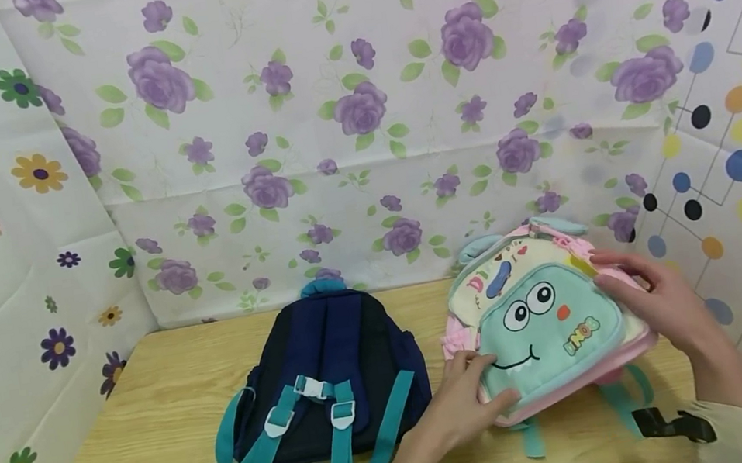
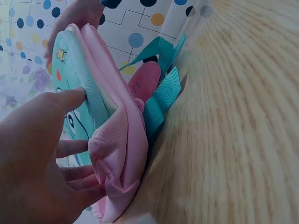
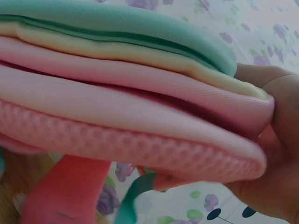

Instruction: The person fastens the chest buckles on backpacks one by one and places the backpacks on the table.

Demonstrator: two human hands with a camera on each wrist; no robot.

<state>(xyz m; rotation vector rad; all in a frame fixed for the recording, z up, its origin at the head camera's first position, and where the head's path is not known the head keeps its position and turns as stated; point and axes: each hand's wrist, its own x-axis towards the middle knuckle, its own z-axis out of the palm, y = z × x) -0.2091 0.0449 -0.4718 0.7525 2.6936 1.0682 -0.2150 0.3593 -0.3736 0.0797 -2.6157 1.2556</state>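
Observation:
A pink, cream and mint children's backpack [image 1: 546, 333] with a cartoon face lies front side up at the right of the table, tilted. My right hand [image 1: 657, 295] grips its right side, the fingers on the front edge. In the right wrist view the hand [image 3: 275, 135] wraps the end of the layered pink side. My left hand [image 1: 460, 400] holds the lower left corner; the left wrist view shows its thumb [image 2: 72, 99] on the mint front pocket and its fingers by the pink side. A navy backpack [image 1: 342, 360] lies left of my left hand, straps up.
Both bags lie on a wood-grain table [image 1: 156, 416]. Behind it hangs a floral cloth [image 1: 332, 150], with patterned cloths at the left and right sides. Teal straps [image 2: 161, 102] of the pink backpack trail from its underside onto the table.

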